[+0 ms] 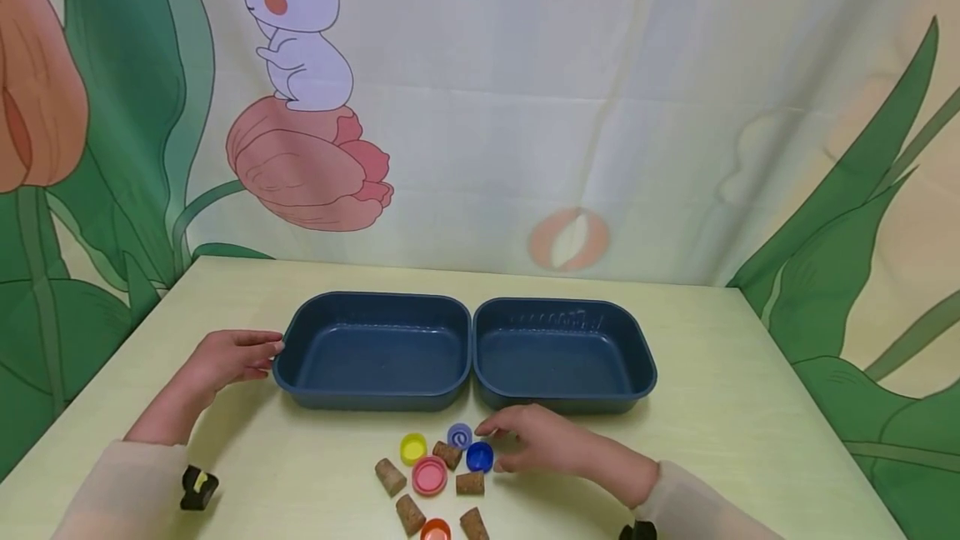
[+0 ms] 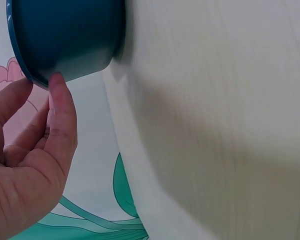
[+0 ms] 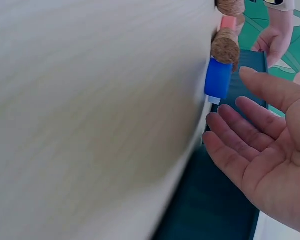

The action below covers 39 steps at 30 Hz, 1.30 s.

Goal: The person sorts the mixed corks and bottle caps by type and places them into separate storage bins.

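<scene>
My left hand (image 1: 234, 358) is at the left end of the left dark blue tray (image 1: 300, 398). In the left wrist view its fingertips lightly pinch the tray's rim (image 2: 20, 55) at a corner. My right hand (image 1: 543, 442) holds nothing; its thumb and fingers are spread beside a dark blue bottle cap (image 1: 480, 457), which stands close to the thumb in the right wrist view. Around that cap lie a light purple cap (image 1: 460, 437), a yellow cap (image 1: 413, 448), a pink cap (image 1: 430, 476) and several cork stoppers (image 1: 470, 484).
A second dark blue tray (image 1: 637, 394) stands right against the first. Nearest me, an orange-red cap (image 1: 436, 531) is cut off by the frame's lower edge, between two corks. Behind the pale table (image 1: 712, 340) hangs a printed curtain (image 1: 480, 148).
</scene>
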Tool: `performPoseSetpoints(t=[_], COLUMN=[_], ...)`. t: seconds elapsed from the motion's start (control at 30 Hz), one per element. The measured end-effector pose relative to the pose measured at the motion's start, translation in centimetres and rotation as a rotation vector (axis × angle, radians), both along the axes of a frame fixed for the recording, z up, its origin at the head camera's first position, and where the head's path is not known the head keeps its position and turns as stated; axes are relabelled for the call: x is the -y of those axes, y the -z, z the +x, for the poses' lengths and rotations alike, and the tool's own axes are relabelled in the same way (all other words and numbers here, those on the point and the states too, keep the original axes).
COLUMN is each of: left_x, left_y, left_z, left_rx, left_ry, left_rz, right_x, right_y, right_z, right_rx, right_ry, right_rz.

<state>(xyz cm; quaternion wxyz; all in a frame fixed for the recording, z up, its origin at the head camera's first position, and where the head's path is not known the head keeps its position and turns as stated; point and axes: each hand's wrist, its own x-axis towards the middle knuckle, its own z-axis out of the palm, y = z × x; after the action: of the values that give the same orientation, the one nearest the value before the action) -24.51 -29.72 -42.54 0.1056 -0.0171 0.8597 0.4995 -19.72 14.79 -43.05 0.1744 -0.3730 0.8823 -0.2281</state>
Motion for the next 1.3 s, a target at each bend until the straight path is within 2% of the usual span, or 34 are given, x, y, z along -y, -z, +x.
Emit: performPoseSetpoints(t=[0.33, 0.7, 1.03, 1.3], left_x=[0.2, 0.0, 0.6, 0.7], left_y=[0.5, 0.4, 1.2, 1.3], left_z=[-0.2, 0.2, -0.1, 0.0], left_rx=[0.067, 0.090, 0.135, 0.138], left_ry=[-0.023, -0.039, -0.054, -0.046], left_rz=[0.106, 0.200, 0.260, 0.283], right_x=[0.6, 0.9, 0.8, 1.0], right_y=[0.6, 0.7, 1.0, 1.0], right_z=[-0.2, -0.3, -0.5, -0.5], right_rx=[-0.024, -0.089, -0.086, -0.075], right_ry=[-0.015, -0.054, -0.071, -0.055], right_rz=[0.044, 0.050, 0.042, 0.045])
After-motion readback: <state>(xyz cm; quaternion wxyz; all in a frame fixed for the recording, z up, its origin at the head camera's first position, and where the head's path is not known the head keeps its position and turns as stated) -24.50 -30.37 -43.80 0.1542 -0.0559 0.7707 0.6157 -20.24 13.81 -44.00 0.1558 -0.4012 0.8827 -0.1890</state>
